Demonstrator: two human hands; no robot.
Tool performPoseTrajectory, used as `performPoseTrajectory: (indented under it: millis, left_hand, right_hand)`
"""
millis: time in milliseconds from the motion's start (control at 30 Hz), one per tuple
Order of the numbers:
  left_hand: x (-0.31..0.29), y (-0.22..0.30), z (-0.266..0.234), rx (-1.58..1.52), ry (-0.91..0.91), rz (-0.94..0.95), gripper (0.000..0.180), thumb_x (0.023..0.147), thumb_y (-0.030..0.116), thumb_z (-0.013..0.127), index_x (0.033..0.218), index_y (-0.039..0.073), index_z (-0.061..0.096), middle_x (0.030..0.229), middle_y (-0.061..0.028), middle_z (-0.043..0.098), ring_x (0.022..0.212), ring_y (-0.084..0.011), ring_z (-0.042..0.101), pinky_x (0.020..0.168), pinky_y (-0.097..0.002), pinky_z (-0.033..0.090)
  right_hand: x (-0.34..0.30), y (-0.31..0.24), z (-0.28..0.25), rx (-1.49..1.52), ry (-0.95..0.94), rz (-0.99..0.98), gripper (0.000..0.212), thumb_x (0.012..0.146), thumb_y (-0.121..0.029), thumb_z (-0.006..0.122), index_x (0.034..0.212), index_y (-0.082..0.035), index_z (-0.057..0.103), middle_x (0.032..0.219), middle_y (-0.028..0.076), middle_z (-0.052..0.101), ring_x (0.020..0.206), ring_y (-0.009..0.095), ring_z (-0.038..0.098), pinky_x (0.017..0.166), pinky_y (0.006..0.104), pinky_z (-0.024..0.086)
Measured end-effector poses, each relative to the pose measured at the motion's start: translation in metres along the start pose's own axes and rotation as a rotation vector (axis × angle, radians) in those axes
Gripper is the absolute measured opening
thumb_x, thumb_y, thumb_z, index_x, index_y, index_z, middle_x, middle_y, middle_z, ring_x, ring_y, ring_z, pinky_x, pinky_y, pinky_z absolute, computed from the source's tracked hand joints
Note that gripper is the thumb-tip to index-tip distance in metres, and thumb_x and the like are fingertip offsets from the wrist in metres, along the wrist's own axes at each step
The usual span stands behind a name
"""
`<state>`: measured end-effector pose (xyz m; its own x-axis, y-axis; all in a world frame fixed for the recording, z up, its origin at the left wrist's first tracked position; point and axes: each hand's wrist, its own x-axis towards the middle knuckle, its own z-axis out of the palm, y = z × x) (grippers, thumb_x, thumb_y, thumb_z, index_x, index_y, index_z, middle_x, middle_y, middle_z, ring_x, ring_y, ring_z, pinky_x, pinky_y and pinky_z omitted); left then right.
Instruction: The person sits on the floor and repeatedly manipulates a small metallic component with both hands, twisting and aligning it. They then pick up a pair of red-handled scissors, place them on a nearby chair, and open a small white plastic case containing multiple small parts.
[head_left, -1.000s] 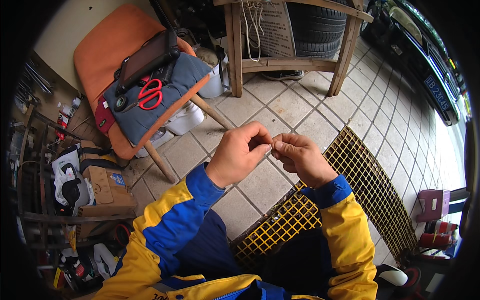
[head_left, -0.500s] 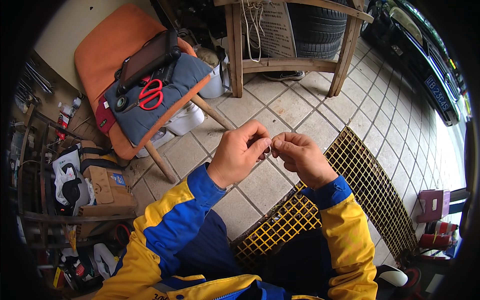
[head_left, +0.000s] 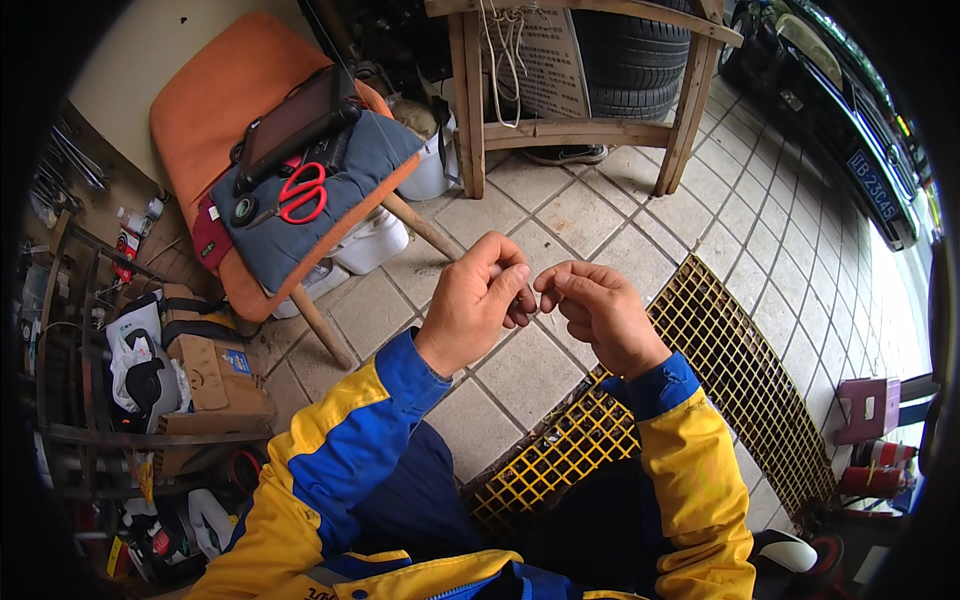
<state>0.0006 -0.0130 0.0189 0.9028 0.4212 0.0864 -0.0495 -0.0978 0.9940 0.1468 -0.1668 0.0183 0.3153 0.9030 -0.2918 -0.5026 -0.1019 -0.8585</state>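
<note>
My left hand (head_left: 474, 302) is raised over the tiled floor, its thumb pressed against curled fingers. Facing it, a small gap away, my right hand (head_left: 603, 312) is closed in a pinch. Whatever sits between the fingertips is too small to make out. Ahead to the left, red-handled scissors (head_left: 303, 192) lie on a grey-blue cushion (head_left: 280, 245), beside a small dark roll (head_left: 243, 208) and a black rugged tablet (head_left: 298, 128). Neither hand touches these.
An orange chair (head_left: 215, 75) with wooden legs carries the cushion. Beyond stands a wooden frame (head_left: 470, 110) near stacked tyres (head_left: 640, 60). Yellow grating (head_left: 740, 370) covers a floor channel at right. A cardboard box (head_left: 215, 385) and cluttered shelving line the left; a dark car (head_left: 850, 130) stands far right.
My hands have drawn slightly apart; their fingertips were almost touching before. The left fingers have shifted a little upward and to the left. The surroundings look the same.
</note>
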Motion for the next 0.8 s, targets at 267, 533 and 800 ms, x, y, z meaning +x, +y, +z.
performPoseTrajectory:
  millis: [267, 533, 800]
  left_hand:
    - [0.0, 0.0, 0.001, -0.009, -0.002, -0.012, 0.011, 0.112, 0.014, 0.053, 0.108, 0.004, 0.052, 0.075, -0.0048, 0.067, 0.065, -0.0088, 0.065, 0.056, -0.024, 0.052]
    - [0.0, 0.0, 0.001, -0.006, -0.015, -0.011, 0.014, 0.113, 0.019, 0.053, 0.11, 0.006, 0.052, 0.074, -0.0042, 0.067, 0.063, -0.0093, 0.066, 0.054, -0.0229, 0.05]
    - [0.002, -0.004, 0.0, -0.038, 0.002, -0.012, 0.015, 0.104, 0.008, 0.066, 0.111, 0.004, 0.055, 0.086, -0.0039, 0.069, 0.072, -0.0085, 0.068, 0.061, -0.0219, 0.053]
  right_hand:
    - [0.0, 0.004, 0.004, -0.11, 0.054, -0.188, 0.014, 0.102, -0.014, 0.071, 0.11, -0.001, 0.071, 0.096, 0.001, 0.072, 0.076, 0.005, 0.058, 0.067, 0.0221, 0.048]
    - [0.011, 0.016, 0.005, -0.283, 0.063, -0.462, 0.013, 0.095, 0.0, 0.078, 0.104, 0.001, 0.069, 0.098, 0.003, 0.074, 0.09, 0.01, 0.066, 0.082, 0.0262, 0.055]
    - [0.013, 0.017, 0.002, -0.297, 0.168, -0.486, 0.011, 0.093, 0.002, 0.076, 0.1, 0.0, 0.068, 0.091, 0.001, 0.072, 0.083, 0.007, 0.065, 0.075, 0.0237, 0.054]
